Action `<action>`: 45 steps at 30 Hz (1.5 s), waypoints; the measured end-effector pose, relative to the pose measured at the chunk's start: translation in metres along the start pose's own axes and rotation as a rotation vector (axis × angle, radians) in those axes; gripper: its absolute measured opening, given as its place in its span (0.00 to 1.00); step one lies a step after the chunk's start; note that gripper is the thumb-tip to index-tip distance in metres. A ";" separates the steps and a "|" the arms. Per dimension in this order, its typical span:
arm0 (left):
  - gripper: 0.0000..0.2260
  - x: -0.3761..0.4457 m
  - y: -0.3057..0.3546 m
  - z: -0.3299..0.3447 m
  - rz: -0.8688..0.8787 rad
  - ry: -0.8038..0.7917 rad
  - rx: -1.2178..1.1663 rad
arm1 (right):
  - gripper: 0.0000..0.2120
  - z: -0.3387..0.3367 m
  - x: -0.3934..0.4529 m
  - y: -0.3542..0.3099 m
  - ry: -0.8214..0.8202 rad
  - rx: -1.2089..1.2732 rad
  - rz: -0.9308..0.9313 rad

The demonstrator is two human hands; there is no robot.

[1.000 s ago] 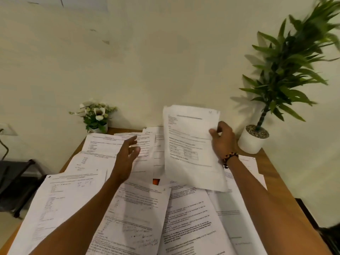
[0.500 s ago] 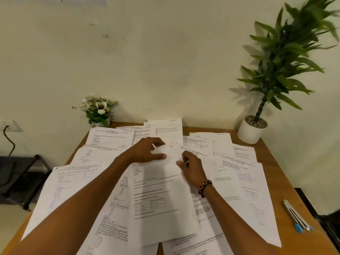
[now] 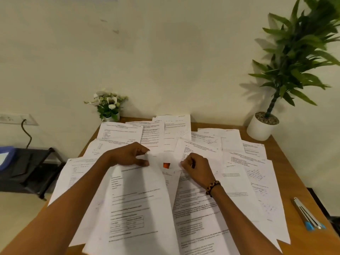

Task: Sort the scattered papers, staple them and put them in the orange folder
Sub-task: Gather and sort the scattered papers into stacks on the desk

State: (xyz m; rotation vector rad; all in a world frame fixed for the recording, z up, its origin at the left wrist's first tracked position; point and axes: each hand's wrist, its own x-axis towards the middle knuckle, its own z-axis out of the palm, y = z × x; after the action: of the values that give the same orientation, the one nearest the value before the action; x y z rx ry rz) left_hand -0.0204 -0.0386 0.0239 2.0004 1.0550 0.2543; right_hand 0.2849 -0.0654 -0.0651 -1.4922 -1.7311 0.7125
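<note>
Several printed white papers [image 3: 244, 173] lie overlapping across the wooden table [image 3: 288, 159]. A small orange patch of the folder [image 3: 166, 165] shows through a gap between sheets at the middle; the rest of it is hidden. My left hand [image 3: 128, 155] pinches the top edge of a large sheet with a printed table [image 3: 136, 208] that lies toward me. My right hand [image 3: 197, 169], a beaded bracelet on its wrist, has its fingers curled at the top edge of another printed sheet [image 3: 195, 199] just right of the orange patch. No stapler is in view.
Blue-capped pens [image 3: 309, 216] lie near the table's right edge. A tall plant in a white pot [image 3: 261, 127] stands at the back right corner, a small flower pot [image 3: 110, 107] at the back left. A black stand [image 3: 27, 168] sits left of the table.
The raised sheet came down onto the pile in front of me. Both hands then drew apart at its top edge, the right one sliding right, and the orange patch shows between them again.
</note>
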 end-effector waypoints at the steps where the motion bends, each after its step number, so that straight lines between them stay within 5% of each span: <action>1: 0.10 -0.009 -0.007 -0.003 -0.031 -0.003 -0.010 | 0.12 0.005 0.000 -0.005 -0.037 -0.047 -0.018; 9: 0.13 -0.048 -0.030 -0.001 -0.143 -0.001 -0.015 | 0.32 0.028 -0.006 -0.021 -0.196 -0.471 -0.101; 13: 0.14 -0.050 -0.040 0.012 -0.152 -0.015 0.003 | 0.26 0.024 -0.028 -0.023 -0.077 -0.390 -0.076; 18: 0.17 -0.046 -0.032 0.025 -0.249 -0.096 0.120 | 0.23 0.031 -0.047 -0.020 -0.140 -0.353 -0.012; 21: 0.22 -0.051 -0.027 0.037 -0.334 -0.076 0.129 | 0.21 0.044 -0.047 -0.028 -0.090 -0.450 -0.089; 28: 0.17 -0.075 -0.030 0.060 -0.239 0.157 0.012 | 0.20 0.074 -0.029 -0.080 0.204 -0.852 -0.093; 34: 0.19 -0.108 -0.043 0.039 -0.379 0.193 0.069 | 0.10 0.121 0.005 -0.108 -0.195 -0.279 -0.028; 39: 0.09 -0.132 -0.056 0.012 -0.397 0.280 -0.020 | 0.18 0.160 0.020 -0.122 -0.274 -0.492 -0.266; 42: 0.14 -0.136 -0.064 0.000 -0.387 0.281 -0.080 | 0.22 0.172 0.025 -0.124 -0.397 -0.703 -0.343; 45: 0.17 -0.126 -0.075 -0.006 -0.391 0.269 -0.050 | 0.17 0.173 0.031 -0.119 -0.362 -0.628 -0.333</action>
State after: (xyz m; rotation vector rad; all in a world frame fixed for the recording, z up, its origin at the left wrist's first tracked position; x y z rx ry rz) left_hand -0.1463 -0.1082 -0.0049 1.7019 1.5670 0.3400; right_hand 0.0738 -0.0468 -0.0652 -1.4563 -2.5746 0.2767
